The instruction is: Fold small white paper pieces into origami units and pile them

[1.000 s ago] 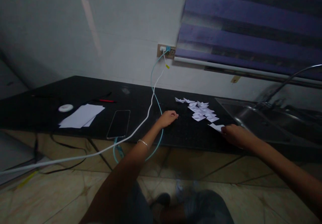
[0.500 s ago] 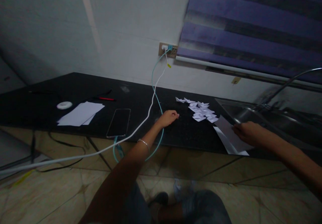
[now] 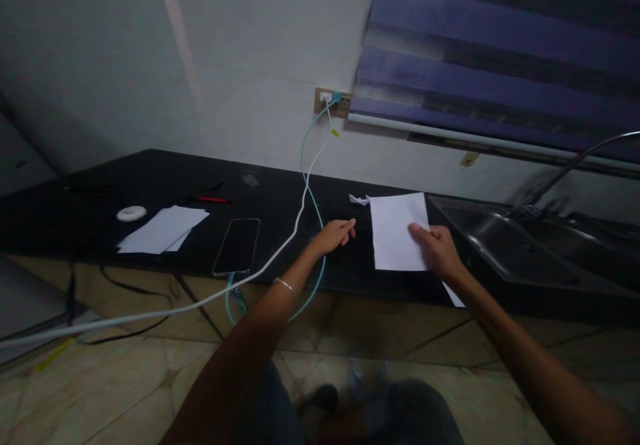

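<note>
My right hand (image 3: 440, 251) pinches a sheet of white paper (image 3: 400, 235) by its right edge, thumb on top, and holds it up over the counter. Behind that sheet most of the small folded paper boats are hidden; one paper boat (image 3: 358, 200) shows past its upper left corner. Beneath my right wrist, the corner of another paper sheet (image 3: 454, 295) sticks out. My left hand (image 3: 336, 235) rests on the black counter (image 3: 300, 268), left of the held sheet, fingers loosely bent and slightly apart, with nothing in them.
A phone (image 3: 237, 246) lies on the counter, left of a white cable (image 3: 285, 245) and a teal cable (image 3: 320, 278). Farther left are stacked white papers (image 3: 163, 229), a white roll (image 3: 131, 213) and a red pen (image 3: 213, 199). At the right is a metal sink (image 3: 480, 231).
My right hand has lifted a sheet from the papers beside the sink and carried it left, in front of the paper boats. My left hand's fingers have loosened slightly.
</note>
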Available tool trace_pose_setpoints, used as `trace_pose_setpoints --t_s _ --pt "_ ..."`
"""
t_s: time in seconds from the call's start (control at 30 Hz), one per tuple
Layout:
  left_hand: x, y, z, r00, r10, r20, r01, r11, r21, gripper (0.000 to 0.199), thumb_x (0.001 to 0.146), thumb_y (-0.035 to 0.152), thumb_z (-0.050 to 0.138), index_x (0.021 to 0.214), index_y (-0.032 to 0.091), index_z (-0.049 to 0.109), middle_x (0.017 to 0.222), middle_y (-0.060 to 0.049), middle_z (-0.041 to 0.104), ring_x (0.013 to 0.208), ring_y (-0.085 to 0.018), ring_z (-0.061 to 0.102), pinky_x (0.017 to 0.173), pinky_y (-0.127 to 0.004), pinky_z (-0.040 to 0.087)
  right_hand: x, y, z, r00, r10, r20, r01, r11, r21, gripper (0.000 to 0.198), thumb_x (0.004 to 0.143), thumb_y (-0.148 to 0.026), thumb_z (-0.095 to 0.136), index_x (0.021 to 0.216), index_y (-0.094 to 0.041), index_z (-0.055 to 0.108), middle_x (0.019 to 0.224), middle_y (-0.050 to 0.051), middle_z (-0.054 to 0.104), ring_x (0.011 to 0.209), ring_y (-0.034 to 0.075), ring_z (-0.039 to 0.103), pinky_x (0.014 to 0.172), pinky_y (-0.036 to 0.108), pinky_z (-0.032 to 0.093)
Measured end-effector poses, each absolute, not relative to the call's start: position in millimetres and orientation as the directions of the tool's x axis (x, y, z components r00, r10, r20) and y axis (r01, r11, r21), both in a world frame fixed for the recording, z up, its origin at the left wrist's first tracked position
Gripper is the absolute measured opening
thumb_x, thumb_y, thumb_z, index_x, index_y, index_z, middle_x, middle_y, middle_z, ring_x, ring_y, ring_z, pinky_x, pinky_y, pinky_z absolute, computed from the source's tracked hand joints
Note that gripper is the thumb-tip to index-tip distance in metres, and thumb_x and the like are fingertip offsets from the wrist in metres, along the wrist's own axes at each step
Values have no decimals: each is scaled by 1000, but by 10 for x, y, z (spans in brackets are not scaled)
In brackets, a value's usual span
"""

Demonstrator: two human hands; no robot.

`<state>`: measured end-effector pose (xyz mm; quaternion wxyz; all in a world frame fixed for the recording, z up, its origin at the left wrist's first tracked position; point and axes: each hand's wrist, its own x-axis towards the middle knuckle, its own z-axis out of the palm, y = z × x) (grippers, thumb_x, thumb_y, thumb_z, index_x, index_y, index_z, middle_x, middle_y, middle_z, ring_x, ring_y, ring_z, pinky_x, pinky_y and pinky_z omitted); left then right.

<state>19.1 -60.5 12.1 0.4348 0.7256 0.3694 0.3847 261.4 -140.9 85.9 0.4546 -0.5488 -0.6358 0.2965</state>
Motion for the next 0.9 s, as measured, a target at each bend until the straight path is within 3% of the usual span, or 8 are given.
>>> trace_pose_setpoints --t_s 0.07,0.2,0.43,0.53,0.63,0.7,0.83,0.9 --pt "202 -571 111 428 881 200 166 -294 941 66 90 63 18 74 13 58 45 2 45 41 -8 37 46 -21 28 2441 -1228 596 116 945 305 287 262 -921 46 72 -61 61 55 -19 52 46 -1 49 42 12 45 40 25 35" --pt "214 -536 104 433 892 130 26 -157 987 68 88 67 13 71 14 52 46 2 45 36 -6 33 40 -21 21 2179 -974 274 72 967 242 51 239 -970 43 70 -61 63 79 -19 63 58 2 63 61 23 61 56 35 50" --pt "175 -667 155 425 885 189 -16 -202 979 47 75 57 61 77 11 56 59 2 51 48 -6 41 43 -20 28 2007 -884 165 -195 980 24 -150 -5 -989 42 72 -46 65 103 -18 61 82 6 72 82 27 68 75 42 54" --pt "159 -680 143 421 885 199 8 -223 975 43 75 51 65 81 9 58 61 1 53 48 -6 41 44 -19 28 2035 -893 174 -255 967 7 -207 -47 -977 41 71 -36 64 108 -20 59 92 6 72 86 26 67 77 42 53" --pt "154 -639 135 395 893 216 -5 -233 972 43 74 53 65 77 10 58 58 2 51 45 -6 41 42 -18 29 2058 -880 150 -260 964 58 -264 -14 -964 48 62 -22 68 109 -21 59 96 4 72 86 24 67 79 40 52" --pt "155 -587 149 366 914 174 -40 -171 984 48 76 60 58 74 12 57 55 2 50 43 -6 42 40 -18 29 2062 -862 118 -216 972 91 -285 27 -958 45 58 -16 69 101 -20 62 93 2 72 84 22 66 81 37 51" --pt "159 -499 209 427 901 -75 -92 126 988 75 82 76 18 78 13 59 51 0 50 38 -8 43 35 -19 21 2065 -849 61 -114 983 142 -291 103 -951 33 56 -16 70 88 -19 66 85 1 71 79 18 63 82 33 48" --pt "160 -512 239 437 896 -83 -103 141 985 76 84 74 16 81 13 61 51 0 50 40 -8 43 36 -19 22 2069 -860 43 -117 980 162 -261 127 -957 33 57 -18 72 89 -19 67 85 1 70 78 18 63 80 33 48"
